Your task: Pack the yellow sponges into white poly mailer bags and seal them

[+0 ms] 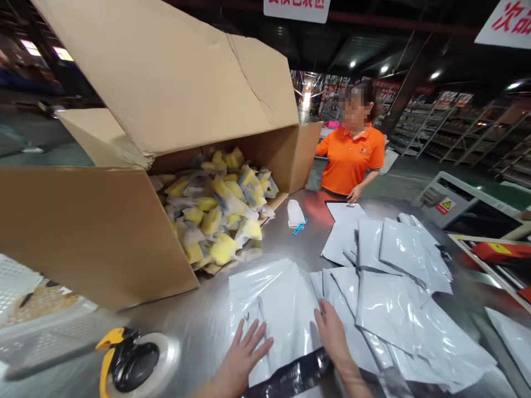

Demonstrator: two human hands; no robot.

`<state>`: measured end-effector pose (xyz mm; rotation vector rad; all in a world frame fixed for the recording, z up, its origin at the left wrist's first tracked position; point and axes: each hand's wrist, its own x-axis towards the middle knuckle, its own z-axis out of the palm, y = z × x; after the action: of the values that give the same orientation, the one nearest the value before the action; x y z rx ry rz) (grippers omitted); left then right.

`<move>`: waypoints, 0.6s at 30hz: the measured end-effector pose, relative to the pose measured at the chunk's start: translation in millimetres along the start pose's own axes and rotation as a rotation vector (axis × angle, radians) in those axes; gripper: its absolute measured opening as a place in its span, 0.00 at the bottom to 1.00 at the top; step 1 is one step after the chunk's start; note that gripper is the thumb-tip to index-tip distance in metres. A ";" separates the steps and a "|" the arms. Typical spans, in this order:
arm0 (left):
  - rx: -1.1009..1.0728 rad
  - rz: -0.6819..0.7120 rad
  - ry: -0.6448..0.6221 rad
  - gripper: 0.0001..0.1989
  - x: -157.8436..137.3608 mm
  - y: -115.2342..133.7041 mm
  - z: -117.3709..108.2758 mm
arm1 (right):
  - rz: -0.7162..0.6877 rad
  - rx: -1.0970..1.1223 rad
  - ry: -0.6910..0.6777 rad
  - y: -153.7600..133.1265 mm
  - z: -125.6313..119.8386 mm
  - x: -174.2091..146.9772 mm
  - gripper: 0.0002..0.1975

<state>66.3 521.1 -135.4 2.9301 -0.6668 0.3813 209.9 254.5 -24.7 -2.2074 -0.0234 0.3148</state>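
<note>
A white plastic mailer bag (282,309) lies flat on the metal table before me, its black strip facing my body. My left hand (245,354) rests on the bag's left part with fingers spread. At the bag's right edge is my right hand (332,329), fingers bent and close together against the plastic; whether they pinch the edge is hidden. Beside it, a heap of similar white mailer bags (398,304) covers the table's right side. A large open carton (232,88) lies on its side at left, filled with yellow items in clear wrapping (219,215).
A tape dispenser (136,365) with a yellow handle sits at front left near a white plastic basket (50,331). A blue cutter (299,226) lies by a small white item (295,213). Across the table stands a person in an orange shirt (352,157); machinery (464,204) is at right.
</note>
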 end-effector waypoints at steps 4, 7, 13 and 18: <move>-0.188 0.094 0.050 0.39 15.9 -0.3 -3.0 | 0.064 -0.021 -0.130 -4.4 -4.8 31.6 0.43; -0.628 -0.129 0.069 0.21 32.5 -23.0 -64.3 | 0.067 0.116 -0.196 -15.4 -34.5 41.0 0.37; -1.198 -0.782 0.410 0.26 92.5 -84.6 -196.5 | -0.044 0.654 -0.211 -68.4 -110.6 30.3 0.24; -1.316 -0.794 0.365 0.30 141.5 -94.0 -216.6 | -0.304 0.466 -0.135 -90.5 -81.0 23.6 0.23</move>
<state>183.7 582.8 105.8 1.5737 0.2794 0.2161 260.3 249.7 88.2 -1.6884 -0.3239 0.2662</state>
